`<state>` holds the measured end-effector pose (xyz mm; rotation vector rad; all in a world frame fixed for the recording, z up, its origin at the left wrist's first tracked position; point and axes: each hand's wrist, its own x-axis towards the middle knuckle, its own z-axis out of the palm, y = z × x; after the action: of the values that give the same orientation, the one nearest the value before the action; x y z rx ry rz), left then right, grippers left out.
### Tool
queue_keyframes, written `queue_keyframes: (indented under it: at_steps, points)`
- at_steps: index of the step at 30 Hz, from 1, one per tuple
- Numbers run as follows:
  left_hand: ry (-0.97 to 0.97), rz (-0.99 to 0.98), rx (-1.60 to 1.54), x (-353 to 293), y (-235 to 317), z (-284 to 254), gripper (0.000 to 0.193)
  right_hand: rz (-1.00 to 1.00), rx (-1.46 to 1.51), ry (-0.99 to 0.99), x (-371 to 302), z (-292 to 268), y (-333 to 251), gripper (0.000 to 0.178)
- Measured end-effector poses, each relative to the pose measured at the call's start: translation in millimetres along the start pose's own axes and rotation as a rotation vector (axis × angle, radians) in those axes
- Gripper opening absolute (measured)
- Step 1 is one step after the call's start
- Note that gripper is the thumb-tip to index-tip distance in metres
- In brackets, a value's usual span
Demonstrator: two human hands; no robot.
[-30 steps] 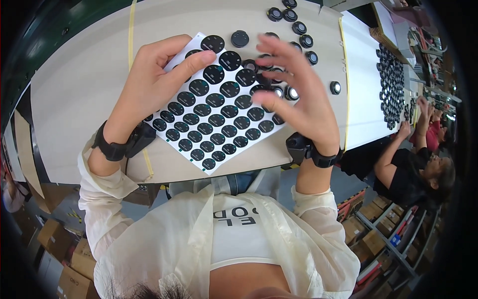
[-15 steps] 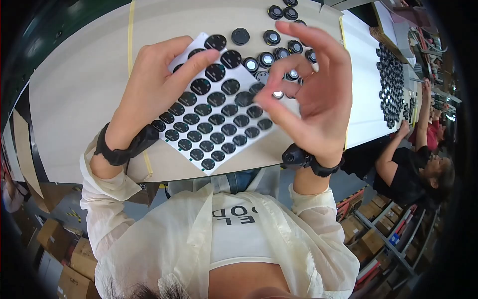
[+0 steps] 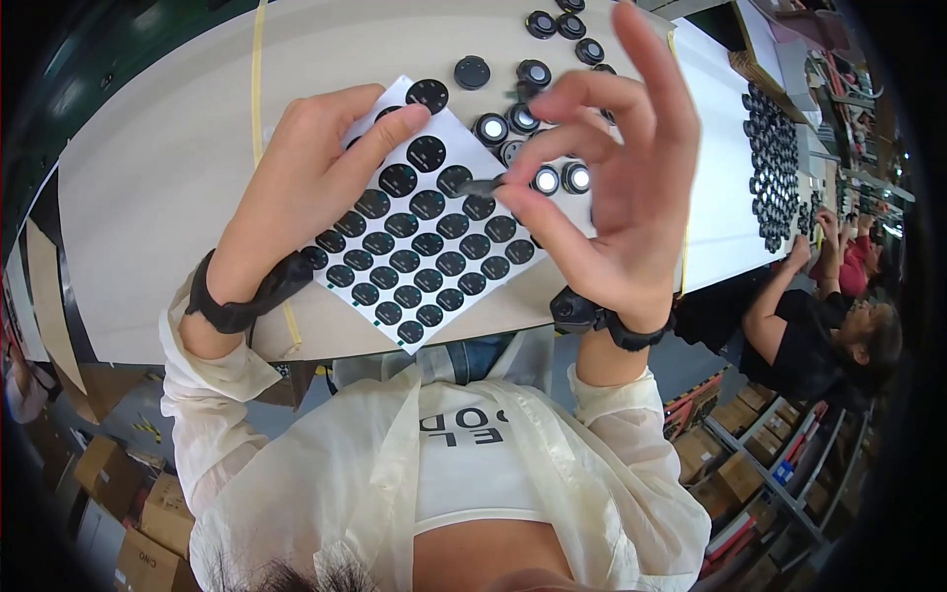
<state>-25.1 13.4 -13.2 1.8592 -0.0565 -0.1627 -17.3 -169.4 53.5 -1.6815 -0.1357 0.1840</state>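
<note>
My left hand (image 3: 330,158) is closed on the upper left edge of a white sheet (image 3: 464,138), thumb on top. Rows of round black stickers (image 3: 427,204) cover the sheet, with a bare spot near its top corner. Over the sheet's right side, my right hand (image 3: 612,187) pinches a round black sticker (image 3: 480,187) between thumb and finger, seen nearly edge-on. Its other fingers are raised and curved. A small blurred dark thing (image 3: 521,91) shows by another fingertip; I cannot tell what it is.
Several round black parts (image 3: 490,128) with light centres stand beyond the sheet on the table (image 3: 178,197). One black disc (image 3: 472,71) sits apart. Many more black parts (image 3: 771,168) fill a white surface at right, where a person (image 3: 838,326) in black works. Cardboard boxes (image 3: 148,553) are at lower left.
One sticker near the sheet's top corner has come off the sheet. My right hand's fingers have shifted, and a sticker now shows in its pinch. The left hand keeps its hold.
</note>
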Motion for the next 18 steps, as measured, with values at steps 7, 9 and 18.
queue_keyframes:
  at_steps: [7, 9, 18]
  points:
    - [-0.118, 0.128, 0.226, -10.6, 17.0, 3.4, 0.032, -0.198, -0.281, -0.18, 8.1, -27.3, 3.4, 0.081]
    - [-0.133, 0.161, 0.271, -12.5, 19.4, 2.8, 0.033, -0.009, -0.187, -0.287, 11.5, -26.8, -2.2, 0.076]
    - [-0.186, -0.066, 0.203, -1.5, 20.4, -6.0, 0.031, -0.502, -0.357, -0.245, 7.6, -37.2, 42.2, 0.067]
